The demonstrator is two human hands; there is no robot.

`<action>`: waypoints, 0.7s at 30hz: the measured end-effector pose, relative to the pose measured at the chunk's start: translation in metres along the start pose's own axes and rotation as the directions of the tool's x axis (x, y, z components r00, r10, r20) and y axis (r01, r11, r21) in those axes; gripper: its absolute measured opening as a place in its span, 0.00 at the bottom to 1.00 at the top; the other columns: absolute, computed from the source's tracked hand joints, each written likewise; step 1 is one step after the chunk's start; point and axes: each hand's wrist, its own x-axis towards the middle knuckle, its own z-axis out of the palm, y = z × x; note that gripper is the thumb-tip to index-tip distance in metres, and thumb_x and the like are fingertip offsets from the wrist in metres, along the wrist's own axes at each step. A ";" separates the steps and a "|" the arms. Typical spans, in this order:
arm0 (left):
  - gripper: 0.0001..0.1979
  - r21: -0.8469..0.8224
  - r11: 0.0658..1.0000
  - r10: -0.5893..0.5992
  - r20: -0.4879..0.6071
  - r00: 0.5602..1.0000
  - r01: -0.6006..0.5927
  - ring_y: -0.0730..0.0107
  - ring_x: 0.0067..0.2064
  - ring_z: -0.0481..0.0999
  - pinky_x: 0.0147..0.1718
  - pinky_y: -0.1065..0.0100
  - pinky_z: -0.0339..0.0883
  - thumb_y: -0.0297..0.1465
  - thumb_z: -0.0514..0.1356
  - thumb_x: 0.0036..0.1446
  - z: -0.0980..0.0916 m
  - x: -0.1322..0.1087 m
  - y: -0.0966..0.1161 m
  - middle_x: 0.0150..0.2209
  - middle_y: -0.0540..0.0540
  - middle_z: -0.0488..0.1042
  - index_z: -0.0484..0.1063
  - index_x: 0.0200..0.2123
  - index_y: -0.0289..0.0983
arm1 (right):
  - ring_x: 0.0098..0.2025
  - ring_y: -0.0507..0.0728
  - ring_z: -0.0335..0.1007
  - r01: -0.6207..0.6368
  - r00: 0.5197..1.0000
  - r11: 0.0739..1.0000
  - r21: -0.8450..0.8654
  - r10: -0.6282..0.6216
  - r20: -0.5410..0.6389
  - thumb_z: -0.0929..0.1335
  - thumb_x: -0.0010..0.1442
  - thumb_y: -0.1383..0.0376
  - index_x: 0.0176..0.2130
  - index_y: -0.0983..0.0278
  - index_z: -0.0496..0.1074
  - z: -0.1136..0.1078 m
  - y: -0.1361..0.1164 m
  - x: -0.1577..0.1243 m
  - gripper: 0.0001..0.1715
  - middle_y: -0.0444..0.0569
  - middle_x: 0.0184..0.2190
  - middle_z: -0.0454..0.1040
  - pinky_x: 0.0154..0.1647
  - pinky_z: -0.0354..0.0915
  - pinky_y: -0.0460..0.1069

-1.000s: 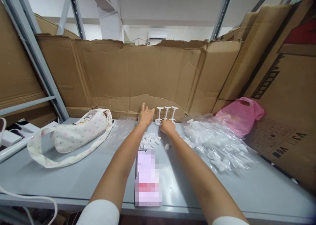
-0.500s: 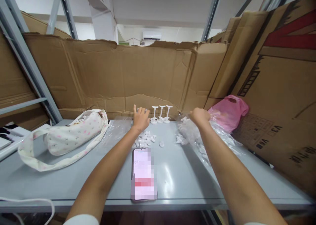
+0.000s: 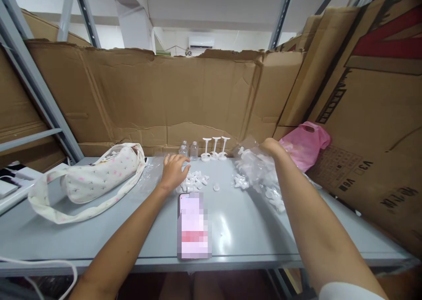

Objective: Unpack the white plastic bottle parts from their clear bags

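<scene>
My left hand (image 3: 174,171) is over the table with fingers spread and slightly bent, holding nothing visible. Just right of it lies a pile of small white plastic pieces (image 3: 195,181). Behind the fingers stand three small clear bottles (image 3: 194,150). Three white plastic stands with flat tops (image 3: 215,148) are upright in a row beside the bottles. One white cap-like piece (image 3: 216,187) lies alone. On the right, my right hand (image 3: 272,147) is closed at the upper edge of a clear plastic bag (image 3: 255,166) of white parts; its fingertips are hidden.
A phone (image 3: 194,225) lies near the front edge of the grey table (image 3: 237,234). A white patterned fabric bag (image 3: 99,177) rests at left, a pink plastic bag (image 3: 305,144) at right. Cardboard (image 3: 165,93) walls the back, and a large carton (image 3: 372,150) stands at right.
My left hand has moved left and toward me, uncovering the clear bottles. My right hand has shifted slightly right and up, and the clear bag's upper part has risen.
</scene>
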 end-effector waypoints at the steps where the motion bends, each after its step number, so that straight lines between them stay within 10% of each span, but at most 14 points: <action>1: 0.08 -0.012 1.000 0.003 -0.003 1.000 -0.003 0.62 0.48 0.68 0.57 0.53 0.48 0.33 0.54 0.56 0.000 -0.001 -0.002 0.43 0.47 0.74 0.71 0.38 0.42 | 0.30 0.62 0.71 0.007 1.000 1.000 0.011 -0.007 0.003 0.67 0.49 0.65 0.21 0.66 0.69 -0.003 -0.004 -0.005 0.08 0.55 0.19 0.70 0.28 0.61 0.50; 7: 0.10 -0.048 0.991 0.115 -0.147 0.982 -0.123 0.64 0.48 0.69 0.51 0.60 0.58 0.32 0.53 0.58 -0.010 -0.007 0.008 0.45 0.45 0.73 0.70 0.42 0.39 | 0.30 0.55 0.68 0.223 0.974 0.911 0.347 -0.194 -0.118 0.61 0.57 0.60 0.27 0.61 0.60 -0.016 -0.032 -0.060 0.09 0.48 0.28 0.73 0.27 0.60 0.47; 16: 0.14 0.259 0.874 0.480 -0.334 0.811 -0.410 0.61 0.51 0.68 0.51 0.58 0.57 0.29 0.55 0.58 -0.023 -0.013 0.020 0.50 0.44 0.71 0.69 0.48 0.43 | 0.28 0.54 0.71 0.186 0.825 0.600 0.778 -0.526 0.208 0.62 0.57 0.50 0.29 0.59 0.55 0.008 -0.071 -0.118 0.18 0.46 0.27 0.75 0.31 0.64 0.49; 21: 0.12 0.040 0.910 0.412 -0.196 0.890 -0.413 0.64 0.45 0.70 0.44 0.62 0.62 0.28 0.53 0.59 -0.033 -0.009 0.016 0.43 0.44 0.73 0.69 0.46 0.40 | 0.29 0.55 0.72 0.057 0.781 0.559 0.828 -0.541 0.312 0.64 0.55 0.47 0.29 0.59 0.55 0.023 -0.063 -0.119 0.21 0.46 0.28 0.77 0.32 0.64 0.51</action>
